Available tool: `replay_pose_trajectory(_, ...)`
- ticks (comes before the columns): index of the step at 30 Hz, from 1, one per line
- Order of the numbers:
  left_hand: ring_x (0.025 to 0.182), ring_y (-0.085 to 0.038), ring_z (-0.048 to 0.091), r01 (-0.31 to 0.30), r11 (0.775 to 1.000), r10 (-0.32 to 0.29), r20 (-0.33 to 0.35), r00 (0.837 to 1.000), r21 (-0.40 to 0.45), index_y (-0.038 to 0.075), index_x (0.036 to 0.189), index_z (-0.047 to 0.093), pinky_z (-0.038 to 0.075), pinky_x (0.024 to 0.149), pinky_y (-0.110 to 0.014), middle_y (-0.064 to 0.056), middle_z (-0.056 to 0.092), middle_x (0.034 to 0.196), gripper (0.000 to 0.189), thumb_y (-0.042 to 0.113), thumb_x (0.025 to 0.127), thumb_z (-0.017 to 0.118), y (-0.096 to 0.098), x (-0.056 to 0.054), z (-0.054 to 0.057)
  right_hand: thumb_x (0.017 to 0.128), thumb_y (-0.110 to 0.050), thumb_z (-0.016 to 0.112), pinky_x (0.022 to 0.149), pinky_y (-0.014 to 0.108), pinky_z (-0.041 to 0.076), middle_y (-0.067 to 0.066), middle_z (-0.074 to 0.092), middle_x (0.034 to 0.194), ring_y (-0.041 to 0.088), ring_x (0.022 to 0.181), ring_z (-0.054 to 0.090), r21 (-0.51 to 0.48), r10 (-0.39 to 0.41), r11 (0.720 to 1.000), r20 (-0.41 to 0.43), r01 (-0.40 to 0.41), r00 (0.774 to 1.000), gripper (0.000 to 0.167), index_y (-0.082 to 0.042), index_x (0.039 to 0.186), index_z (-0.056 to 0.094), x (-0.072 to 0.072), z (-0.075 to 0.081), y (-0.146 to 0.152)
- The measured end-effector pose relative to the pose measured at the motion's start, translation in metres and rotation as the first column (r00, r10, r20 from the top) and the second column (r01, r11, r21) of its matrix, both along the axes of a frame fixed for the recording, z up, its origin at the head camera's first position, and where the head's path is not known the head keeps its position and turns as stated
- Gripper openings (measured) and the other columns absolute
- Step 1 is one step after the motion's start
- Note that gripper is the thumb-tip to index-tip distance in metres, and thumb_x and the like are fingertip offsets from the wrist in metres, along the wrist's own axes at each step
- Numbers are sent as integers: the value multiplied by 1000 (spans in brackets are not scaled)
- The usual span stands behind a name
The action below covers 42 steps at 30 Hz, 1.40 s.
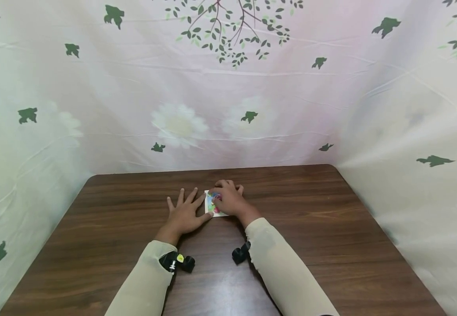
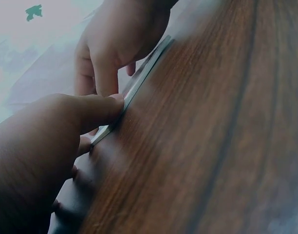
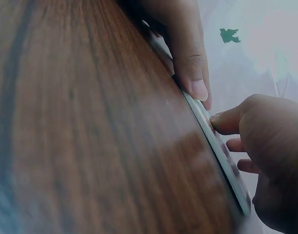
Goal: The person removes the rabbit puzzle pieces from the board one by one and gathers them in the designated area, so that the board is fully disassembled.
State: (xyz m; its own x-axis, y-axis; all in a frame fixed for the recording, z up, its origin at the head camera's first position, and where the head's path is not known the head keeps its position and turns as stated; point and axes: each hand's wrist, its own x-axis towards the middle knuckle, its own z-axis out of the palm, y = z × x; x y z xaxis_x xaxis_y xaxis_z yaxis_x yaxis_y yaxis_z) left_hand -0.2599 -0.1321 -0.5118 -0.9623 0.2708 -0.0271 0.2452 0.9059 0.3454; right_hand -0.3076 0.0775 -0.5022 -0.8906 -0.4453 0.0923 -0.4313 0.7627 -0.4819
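Observation:
A small flat picture board (image 1: 208,202) with a white border and a colourful print lies on the table, its thin edge (image 3: 229,175) showing in the right wrist view. My left hand (image 1: 186,216) rests on the table at the board's left side, fingers spread. Its thumb (image 2: 102,108) touches the board's near edge. Over the right part of the board is my right hand (image 1: 230,201), fingers bent downward. The right thumb (image 3: 224,122) touches the board's top. Whether these fingers pinch anything is hidden, as is much of the picture.
The brown wooden table (image 1: 311,245) has rounded far corners. A pale curtain (image 1: 212,87) printed with leaves, birds and flowers stands behind it and along both sides. Black wrist cameras (image 1: 188,264) are strapped over both light sleeves.

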Motion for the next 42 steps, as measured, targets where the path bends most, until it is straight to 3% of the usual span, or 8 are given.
replay_pose_trajectory(8, 171, -51, -2, 7, 1000, -7, 9, 1000, -7, 32, 172, 36, -7, 123, -88, -8, 18, 185, 85, 77, 102, 51, -1, 0, 2, 111, -27, 63, 112, 66, 22, 9, 53, 149, 40, 153, 36, -2, -21, 1000, 41, 21, 999, 32, -23, 141, 73, -1, 4, -4)
replay_pose_trajectory(22, 171, -51, -3, 2, 1000, -1, 14, 1000, -7, 34, 173, 34, -7, 124, -88, -8, 19, 185, 86, 78, 102, 50, 0, -1, 3, 111, -25, 65, 120, 68, 20, 12, 46, 159, 41, 154, 32, -73, -45, 996, 80, 50, 996, 25, -23, 136, 68, -1, 3, -5)
replay_pose_trajectory(31, 171, -51, -3, 8, 1000, -8, 20, 1000, -3, 33, 172, 35, -8, 124, -88, -8, 18, 185, 84, 76, 102, 52, -2, 0, 2, 107, -22, 72, 104, 57, 26, 7, 57, 148, 34, 135, 42, -80, -45, 996, 3, 45, 999, 28, -22, 135, 71, 1, -1, -8)
replay_pose_trajectory(42, 171, -51, -2, 0, 1000, 0, 26, 1000, -6, 33, 172, 35, -7, 124, -88, -8, 19, 185, 85, 77, 102, 51, -2, 1, 3, 106, -9, 69, 100, 51, 24, 2, 65, 143, 28, 128, 46, -100, -22, 995, -42, 18, 999, 34, -19, 139, 73, 2, -3, -5)
